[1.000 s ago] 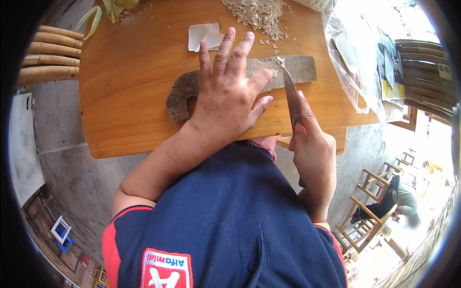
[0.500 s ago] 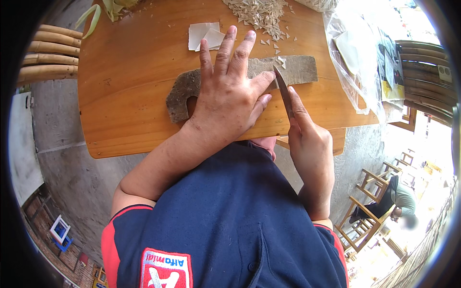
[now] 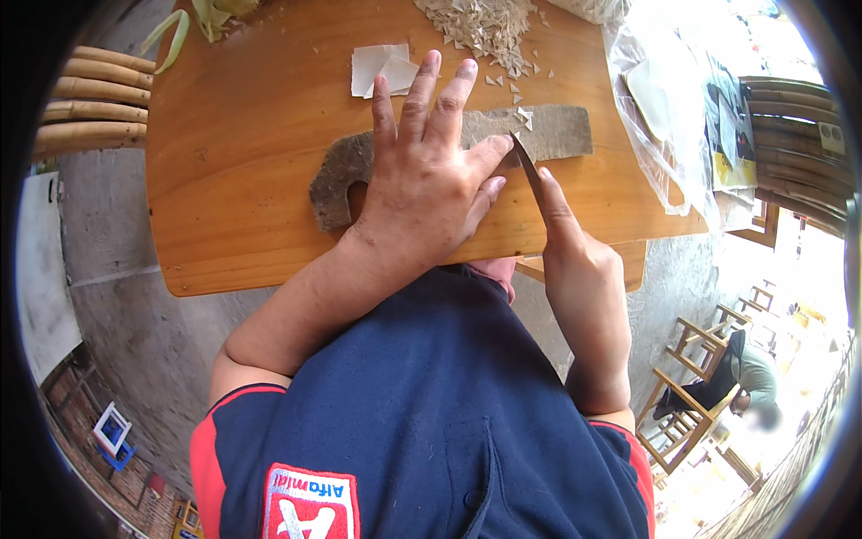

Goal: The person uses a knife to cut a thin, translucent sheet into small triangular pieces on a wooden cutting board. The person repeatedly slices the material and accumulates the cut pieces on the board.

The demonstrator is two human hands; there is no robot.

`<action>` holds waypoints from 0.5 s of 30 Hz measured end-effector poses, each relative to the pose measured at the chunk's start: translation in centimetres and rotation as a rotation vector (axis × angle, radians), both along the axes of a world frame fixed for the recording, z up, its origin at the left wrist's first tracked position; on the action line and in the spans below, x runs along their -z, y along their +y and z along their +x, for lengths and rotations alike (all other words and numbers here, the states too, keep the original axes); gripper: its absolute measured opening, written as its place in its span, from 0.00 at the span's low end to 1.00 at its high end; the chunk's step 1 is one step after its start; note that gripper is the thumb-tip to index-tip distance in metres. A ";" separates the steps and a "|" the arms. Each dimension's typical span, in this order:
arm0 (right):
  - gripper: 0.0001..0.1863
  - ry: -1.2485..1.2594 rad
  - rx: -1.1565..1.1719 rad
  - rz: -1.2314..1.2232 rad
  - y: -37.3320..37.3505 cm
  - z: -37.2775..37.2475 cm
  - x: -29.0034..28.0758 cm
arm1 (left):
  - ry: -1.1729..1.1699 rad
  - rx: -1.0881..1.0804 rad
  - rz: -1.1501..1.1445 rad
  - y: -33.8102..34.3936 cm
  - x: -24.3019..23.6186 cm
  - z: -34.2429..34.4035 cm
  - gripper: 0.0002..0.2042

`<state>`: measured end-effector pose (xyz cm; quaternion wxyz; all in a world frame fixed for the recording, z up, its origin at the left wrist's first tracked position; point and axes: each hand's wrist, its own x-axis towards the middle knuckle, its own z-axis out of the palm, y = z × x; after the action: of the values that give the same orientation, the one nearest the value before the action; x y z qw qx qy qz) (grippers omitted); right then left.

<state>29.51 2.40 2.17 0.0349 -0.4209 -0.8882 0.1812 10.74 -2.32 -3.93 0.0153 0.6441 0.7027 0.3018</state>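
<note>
My left hand (image 3: 422,166) lies across a worn wooden board (image 3: 561,132), its fingers spread and stretched out toward the far side. Its index finger and thumb reach right, with the index fingertip beside the tip of a knife (image 3: 528,167). What lies under that fingertip is hidden. My right hand (image 3: 582,260) is closed round the knife's handle, index finger along the dark blade, which slants up to the left over the board. Small pale triangular chips (image 3: 524,117) sit on the board just beyond the knife tip. Pale flat pieces (image 3: 379,67) lie beyond my left fingers.
On the wooden table (image 3: 242,180), a heap of pale triangular chips (image 3: 485,27) lies at the far side. A clear plastic bag (image 3: 660,117) hangs over the right edge. Green leafy strips (image 3: 211,18) are at the far left. A person (image 3: 754,373) is by wooden chairs at right.
My right hand has shifted slightly right, and the knife's handle end has swung with it. The knife tip is slightly lower. My left hand has barely moved.
</note>
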 end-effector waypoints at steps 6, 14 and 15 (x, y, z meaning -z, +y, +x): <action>0.31 0.109 0.059 -0.094 0.7 2.8 0.7 | -0.078 -0.015 0.022 -0.1 0.5 -0.3 0.17; 0.27 0.064 -0.019 -0.059 3.5 3.3 0.0 | -0.087 -0.035 0.002 0.0 0.5 -0.3 0.15; 0.26 0.065 -0.035 -0.046 3.9 3.3 0.0 | -0.089 -0.034 0.003 0.1 0.4 -0.3 0.14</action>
<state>32.83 6.27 2.15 0.0508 -0.3997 -0.8894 0.2159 10.42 -2.26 -4.34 0.0403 0.6181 0.7117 0.3314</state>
